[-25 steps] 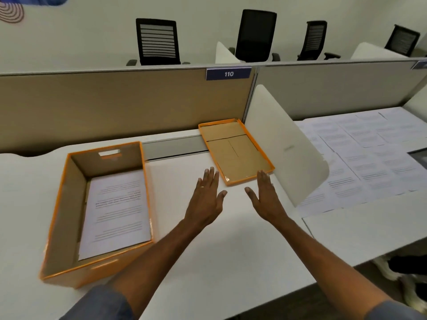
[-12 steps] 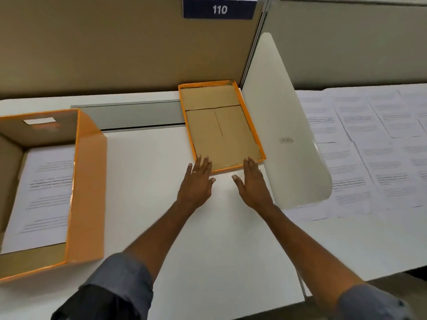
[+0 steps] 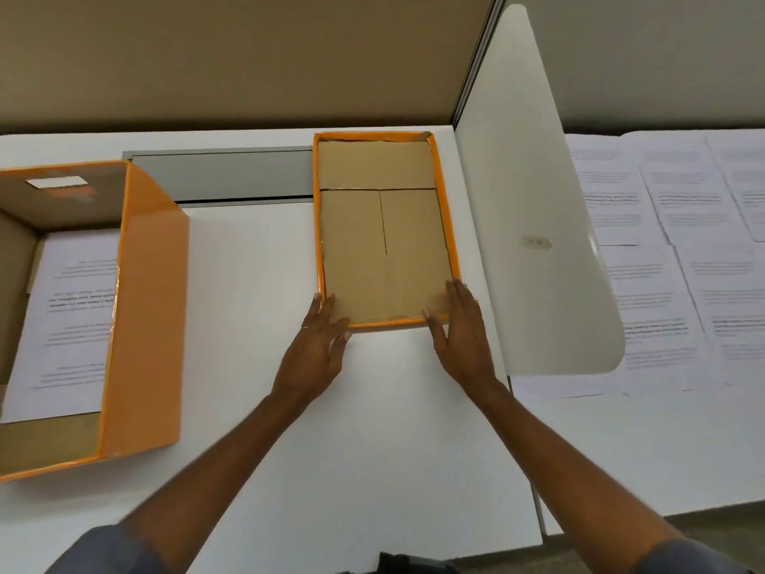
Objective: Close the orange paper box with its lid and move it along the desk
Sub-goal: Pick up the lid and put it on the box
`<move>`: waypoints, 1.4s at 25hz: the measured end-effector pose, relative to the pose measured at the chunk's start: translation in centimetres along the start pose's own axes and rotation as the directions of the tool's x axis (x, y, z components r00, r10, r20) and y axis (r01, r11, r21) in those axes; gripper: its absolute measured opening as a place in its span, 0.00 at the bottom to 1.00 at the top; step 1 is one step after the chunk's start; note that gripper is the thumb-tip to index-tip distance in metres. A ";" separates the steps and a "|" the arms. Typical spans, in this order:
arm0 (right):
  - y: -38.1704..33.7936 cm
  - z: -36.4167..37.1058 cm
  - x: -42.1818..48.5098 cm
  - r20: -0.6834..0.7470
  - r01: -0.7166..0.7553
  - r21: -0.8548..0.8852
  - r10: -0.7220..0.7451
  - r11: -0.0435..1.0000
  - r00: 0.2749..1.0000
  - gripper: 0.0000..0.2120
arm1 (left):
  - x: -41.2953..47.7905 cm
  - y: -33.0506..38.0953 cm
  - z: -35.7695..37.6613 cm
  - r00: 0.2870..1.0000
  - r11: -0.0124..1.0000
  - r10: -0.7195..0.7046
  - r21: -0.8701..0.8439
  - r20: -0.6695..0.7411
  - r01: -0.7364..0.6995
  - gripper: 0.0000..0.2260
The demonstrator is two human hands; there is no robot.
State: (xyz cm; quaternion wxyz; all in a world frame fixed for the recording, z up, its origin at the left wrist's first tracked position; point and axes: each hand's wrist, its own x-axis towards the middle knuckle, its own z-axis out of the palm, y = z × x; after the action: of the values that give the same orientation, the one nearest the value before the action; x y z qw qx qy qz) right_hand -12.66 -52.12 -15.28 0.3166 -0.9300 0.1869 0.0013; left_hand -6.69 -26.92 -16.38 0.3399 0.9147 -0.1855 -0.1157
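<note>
The orange lid [image 3: 383, 225] lies upside down on the white desk, its brown cardboard inside facing up. My left hand [image 3: 321, 345] touches its near left corner, fingers spread and reaching over the rim. My right hand [image 3: 461, 329] rests on the near right corner, fingers extended along the rim. Neither hand has closed around the lid. The open orange box [image 3: 140, 308] stands at the left with printed sheets inside it; its left part is cut off by the frame edge.
A white curved divider panel [image 3: 534, 209] stands upright just right of the lid. Printed sheets [image 3: 662, 283] cover the neighbouring desk beyond it. A tan partition wall [image 3: 248, 60] runs behind the desk, with a grey cable tray [image 3: 223, 171] at its foot.
Both hands have moved forward from the bare desk onto the lid's near corners. The camera has tilted down and closer, so the chairs and the number plate have left the view.
</note>
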 end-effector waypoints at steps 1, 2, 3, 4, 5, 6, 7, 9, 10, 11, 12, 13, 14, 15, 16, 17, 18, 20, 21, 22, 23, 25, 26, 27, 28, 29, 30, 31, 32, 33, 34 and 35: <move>-0.3 -0.2 0.3 0.014 -0.064 0.067 0.063 0.996 0.998 0.34 | -0.3 0.0 -0.2 0.997 0.988 -0.066 -0.143 -0.029 0.062 0.14; -0.7 -0.5 0.8 0.054 -0.137 0.127 0.131 0.982 0.990 0.36 | -0.1 0.4 -0.6 0.984 0.949 -0.163 -0.283 -0.071 0.137 0.16; -1.1 -0.7 1.3 0.105 -0.203 0.179 0.187 0.963 0.977 0.37 | 0.4 0.8 -0.9 0.954 0.890 -0.284 -0.396 -0.095 0.226 0.18; -1.4 -0.9 1.8 0.145 -0.254 0.216 0.226 0.943 0.963 0.38 | 1.0 1.3 -1.3 0.914 0.821 -0.399 -0.475 -0.080 0.316 0.20; -1.7 -1.1 2.1 0.166 -0.284 0.234 0.250 0.930 0.954 0.39 | 1.7 1.9 -1.7 0.881 0.755 -0.472 -0.527 -0.027 0.389 0.23; -2.0 -1.2 2.3 0.176 -0.301 0.244 0.263 0.922 0.949 0.39 | 2.3 2.4 -2.0 0.866 0.712 -0.499 -0.550 0.040 0.436 0.24; -2.1 -1.5 2.4 0.186 -0.312 0.256 0.270 0.915 0.945 0.39 | 2.7 2.7 -2.1 0.863 0.705 -0.497 -0.540 0.089 0.461 0.25; -2.4 -2.1 2.4 0.224 -0.341 0.289 0.283 0.894 0.933 0.39 | 2.6 3.3 -2.2 0.868 0.752 -0.487 -0.462 0.091 0.470 0.25; -2.3 -2.4 2.3 0.244 -0.350 0.303 0.282 0.887 0.928 0.38 | 2.3 3.4 -2.2 0.869 0.771 -0.491 -0.433 0.064 0.467 0.25; -2.5 -2.6 2.1 0.259 -0.346 0.311 0.272 0.885 0.927 0.36 | 2.0 3.4 -2.4 0.866 0.777 -0.498 -0.425 0.034 0.464 0.25; -2.6 -2.9 1.9 0.269 -0.335 0.320 0.254 0.886 0.929 0.33 | 1.6 3.2 -2.6 0.866 0.777 -0.500 -0.437 0.011 0.454 0.25; -2.7 -3.1 1.6 0.270 -0.320 0.338 0.234 0.885 0.934 0.30 | 1.3 2.9 -2.8 0.870 0.775 -0.492 -0.459 -0.008 0.434 0.24; -2.9 -3.4 1.2 0.262 -0.302 0.366 0.214 0.881 0.941 0.28 | 0.9 2.5 -3.1 0.877 0.775 -0.480 -0.483 -0.030 0.408 0.23; -3.1 -3.7 0.8 0.247 -0.280 0.397 0.192 0.874 0.950 0.25 | 0.5 2.1 -3.5 0.880 0.773 -0.471 -0.505 -0.052 0.384 0.23; -3.3 -3.9 0.2 0.230 -0.258 0.432 0.172 0.864 0.958 0.24 | -0.1 1.7 -3.8 0.883 0.768 -0.465 -0.525 -0.067 0.365 0.22; -3.5 -4.1 -0.3 0.221 -0.243 0.466 0.154 0.851 0.963 0.24 | -0.6 1.4 -4.2 0.885 0.762 -0.461 -0.543 -0.071 0.353 0.21; -3.9 -4.2 -0.9 0.217 -0.230 0.491 0.137 0.840 0.966 0.24 | -1.3 1.2 -4.6 0.891 0.756 -0.450 -0.560 -0.067 0.340 0.21; -4.6 -4.6 -2.2 0.217 -0.206 0.525 0.104 0.826 0.971 0.25 | -2.6 0.7 -5.3 0.902 0.747 -0.427 -0.587 -0.062 0.313 0.21; -5.0 -4.8 -2.9 0.218 -0.198 0.551 0.090 0.811 0.972 0.25 | -3.3 0.5 -5.6 0.908 0.745 -0.414 -0.598 -0.067 0.295 0.22; -5.4 -5.0 -3.7 0.220 -0.196 0.582 0.079 0.789 0.972 0.25 | -4.0 0.3 -6.1 0.914 0.742 -0.399 -0.612 -0.074 0.274 0.21; -6.1 -5.2 -4.7 0.223 -0.199 0.616 0.074 0.762 0.972 0.25 | -4.7 0.2 -6.7 0.921 0.736 -0.382 -0.630 -0.084 0.248 0.21; -7.1 -5.4 -6.7 0.219 -0.232 0.701 0.107 0.675 0.970 0.26 | -6.1 0.0 -8.0 0.931 0.723 -0.352 -0.660 -0.097 0.204 0.22; -7.6 -5.4 -7.8 0.210 -0.255 0.755 0.147 0.604 0.967 0.27 | -6.8 0.0 -8.9 0.939 0.726 -0.329 -0.663 -0.103 0.182 0.22; -8.4 -5.5 -8.9 0.199 -0.271 0.808 0.190 0.523 0.961 0.30 | -7.6 0.0 -9.7 0.948 0.738 -0.298 -0.658 -0.117 0.151 0.23; -9.4 -5.6 -10.5 0.177 -0.265 0.855 0.229 0.446 0.957 0.31 | -8.7 -0.1 -10.9 0.957 0.760 -0.255 -0.641 -0.139 0.109 0.23; -10.6 -5.6 -12.0 0.145 -0.236 0.892 0.252 0.385 0.957 0.32 | -9.8 -0.2 -12.0 0.963 0.797 -0.204 -0.601 -0.175 0.060 0.23; -12.0 -5.7 -13.4 0.105 -0.194 0.920 0.261 0.342 0.959 0.32 | -10.9 -0.2 -13.3 0.966 0.840 -0.150 -0.543 -0.212 0.011 0.23; -13.7 -5.7 -14.8 0.062 -0.147 0.940 0.270 0.309 0.961 0.32 | -11.9 -0.2 -14.7 0.963 0.885 -0.092 -0.465 -0.253 -0.038 0.23; -15.6 -5.7 -16.3 0.019 -0.101 0.953 0.275 0.287 0.961 0.31 | -12.9 -0.2 -16.1 0.956 0.922 -0.034 -0.378 -0.291 -0.082 0.23; -17.6 -5.4 -17.9 -0.021 -0.058 0.961 0.284 0.269 0.959 0.30 | -14.1 -0.5 -17.8 0.943 0.957 0.040 -0.259 -0.330 -0.132 0.23; -19.5 -5.2 -19.2 -0.052 -0.024 0.969 0.298 0.246 0.953 0.30 | -15.0 -0.6 -19.4 0.918 0.978 0.152 -0.080 -0.366 -0.194 0.24; -21.3 -5.0 -20.4 -0.071 -0.001 0.974 0.308 0.227 0.949 0.30 | -15.8 -0.6 -20.8 0.873 0.952 0.304 0.143 -0.381 -0.269 0.26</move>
State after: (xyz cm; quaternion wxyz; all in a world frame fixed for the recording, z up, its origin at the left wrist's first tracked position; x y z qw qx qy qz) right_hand -24.77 -32.43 3.75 0.7918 -0.5065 0.2777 -0.1986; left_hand -13.77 -7.83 0.04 0.3444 0.8949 -0.2507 0.1327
